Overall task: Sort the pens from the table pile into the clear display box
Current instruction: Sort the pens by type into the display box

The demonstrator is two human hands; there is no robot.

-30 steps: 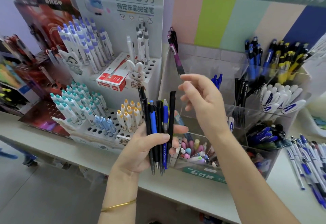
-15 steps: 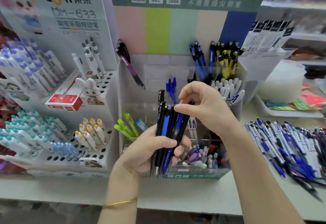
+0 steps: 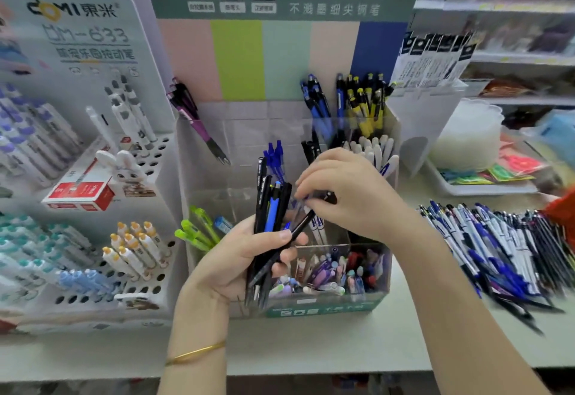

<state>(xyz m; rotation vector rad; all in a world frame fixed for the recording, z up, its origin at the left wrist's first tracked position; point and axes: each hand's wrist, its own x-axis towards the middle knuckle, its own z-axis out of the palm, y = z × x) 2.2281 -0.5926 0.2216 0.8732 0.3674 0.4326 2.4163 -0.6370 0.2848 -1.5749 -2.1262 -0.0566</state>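
My left hand grips a bundle of black and blue pens upright in front of the clear display box. My right hand pinches the top of one black pen that tilts out of the bundle to the right. The box has several compartments holding blue, black, yellow, white, green and purple pens. The table pile of pens lies to the right of the box, blurred.
A white perforated pen stand with a red box and a rabbit figure stands at the left. A shallow tray with a white tub sits back right. The table's front edge runs below my wrists.
The view swung right. My right hand came down from the air onto the bundle and now pinches one black pen, pulling its top to the right.
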